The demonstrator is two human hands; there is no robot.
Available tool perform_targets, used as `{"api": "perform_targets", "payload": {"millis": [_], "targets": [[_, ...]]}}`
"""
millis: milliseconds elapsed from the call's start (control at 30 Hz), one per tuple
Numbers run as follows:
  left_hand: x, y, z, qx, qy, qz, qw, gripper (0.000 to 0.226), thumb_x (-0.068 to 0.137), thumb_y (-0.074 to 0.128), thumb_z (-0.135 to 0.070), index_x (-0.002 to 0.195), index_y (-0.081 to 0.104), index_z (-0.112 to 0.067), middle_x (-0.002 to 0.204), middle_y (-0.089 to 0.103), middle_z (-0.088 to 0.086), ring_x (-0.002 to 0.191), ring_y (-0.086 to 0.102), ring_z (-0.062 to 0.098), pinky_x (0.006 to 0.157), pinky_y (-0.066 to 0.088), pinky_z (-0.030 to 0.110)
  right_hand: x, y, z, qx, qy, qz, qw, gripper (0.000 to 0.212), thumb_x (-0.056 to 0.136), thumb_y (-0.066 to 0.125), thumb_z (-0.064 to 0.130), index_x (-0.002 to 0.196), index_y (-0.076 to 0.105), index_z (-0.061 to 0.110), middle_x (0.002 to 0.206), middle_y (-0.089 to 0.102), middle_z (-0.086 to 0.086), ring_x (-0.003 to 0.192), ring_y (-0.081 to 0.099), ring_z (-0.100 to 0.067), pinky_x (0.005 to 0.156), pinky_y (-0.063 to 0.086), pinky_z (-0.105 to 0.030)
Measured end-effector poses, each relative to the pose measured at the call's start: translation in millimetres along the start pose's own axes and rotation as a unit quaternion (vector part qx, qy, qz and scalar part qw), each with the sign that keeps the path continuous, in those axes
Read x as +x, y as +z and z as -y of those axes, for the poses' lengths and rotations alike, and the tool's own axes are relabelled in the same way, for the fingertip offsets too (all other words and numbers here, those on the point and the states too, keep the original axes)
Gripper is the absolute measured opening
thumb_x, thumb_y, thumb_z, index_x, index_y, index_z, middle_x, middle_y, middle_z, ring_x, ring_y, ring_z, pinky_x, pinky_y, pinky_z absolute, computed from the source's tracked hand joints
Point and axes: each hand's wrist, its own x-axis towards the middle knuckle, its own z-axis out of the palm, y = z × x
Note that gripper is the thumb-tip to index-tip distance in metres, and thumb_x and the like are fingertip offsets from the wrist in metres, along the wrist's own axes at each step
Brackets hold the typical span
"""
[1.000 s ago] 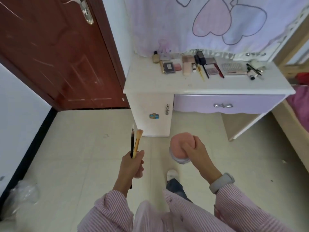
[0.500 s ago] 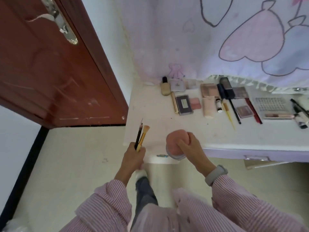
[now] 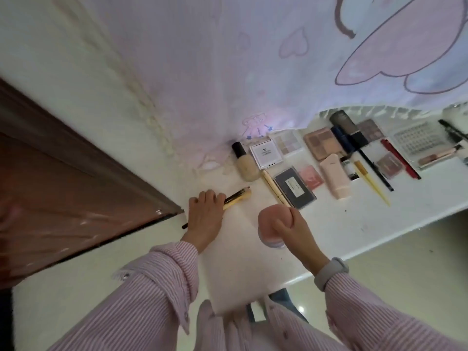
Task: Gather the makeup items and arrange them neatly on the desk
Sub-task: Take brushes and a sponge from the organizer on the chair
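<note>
Lowered left hand (image 3: 203,211) grips brush (image 3: 236,197) on desk (image 3: 329,224).

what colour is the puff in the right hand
Pink; the puff in the right hand shows best in the head view.

left hand (image 3: 203,211) gripping brushes (image 3: 236,197), desk (image 3: 329,219)

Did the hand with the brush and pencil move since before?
Yes. The left hand went forward over the desk. Earlier it was above the floor, short of the desk; now its gold brush lies low by the foundation bottle.
</note>
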Motion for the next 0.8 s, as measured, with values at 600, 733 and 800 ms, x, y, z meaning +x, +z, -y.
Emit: {"api": "perform_targets", "payload": {"millis": [600,733,800], "targets": [[2.4,8.8,27.7,-0.063,0.03,-0.078,0.995,0.057,0.09,0.031,-0.037,0.138,0.041,-0.008,0.144,0.037,0.021,0.132,0.033,0.041,0.104,0.018,0.063,4.6,32.3,-11.3,-0.002,0.001,-0.066,0.998,0.039,0.089,0.056,0.032,0.123,0.04,0.021,0.115,0.045,0.001,0.106,0.047,-0.018,0.088,0.044,-0.033],[8.2,13.7,23.4,-0.077,0.025,-0.062,0.995,0.059,0.092,0.04,-0.036,0.143,0.03,-0.007,0.149,0.025,0.022,0.136,0.021,0.045,0.107,0.013,0.06,5.0,40.2,-7.0,0.001,-0.02,-0.116,0.993,0.036,0.087,0.06,0.024,0.118,0.044,0.016,0.113,0.038,0.002,0.094,0.041,-0.006,0.074,0.035,-0.01],[19.5,14.0,21.2,-0.091,0.011,-0.057,0.994,0.062,0.093,0.047,-0.034,0.145,0.024,-0.008,0.152,0.018,0.021,0.139,0.012,0.043,0.11,0.008,0.056,5.4,44.7,-4.3,0.018,-0.019,-0.119,0.993,0.039,0.087,0.061,0.022,0.121,0.044,0.013,0.113,0.042,0.001,0.095,0.044,-0.008,0.074,0.036,-0.011]]}}
